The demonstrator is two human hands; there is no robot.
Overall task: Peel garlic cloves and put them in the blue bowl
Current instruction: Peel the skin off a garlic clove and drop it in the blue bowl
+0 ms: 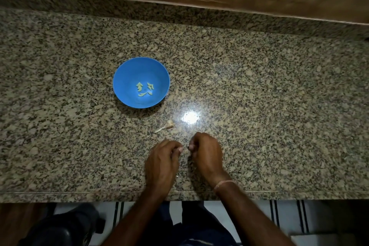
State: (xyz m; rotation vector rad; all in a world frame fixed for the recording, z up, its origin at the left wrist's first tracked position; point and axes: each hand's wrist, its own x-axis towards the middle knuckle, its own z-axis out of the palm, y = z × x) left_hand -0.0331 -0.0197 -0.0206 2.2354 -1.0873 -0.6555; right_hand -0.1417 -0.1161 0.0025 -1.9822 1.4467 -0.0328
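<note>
L hand (pixel 161 163) & R hand (pixel 207 154) curled, fingertips nearly touching (can't tell what's held). Peeled cloves (pixel 144 89) sit in blue bowl (pixel 123 78); garlic bit (pixel 167 125) on counter (pixel 279 106) btw bowl & hands.

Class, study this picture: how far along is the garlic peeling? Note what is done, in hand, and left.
Done: several peeled cloves lie in the blue bowl. In hand: the left hand and right hand curl close together above the counter; anything they hold is hidden. Left: an unpeeled-looking garlic piece lies on the counter between bowl and hands.
</note>
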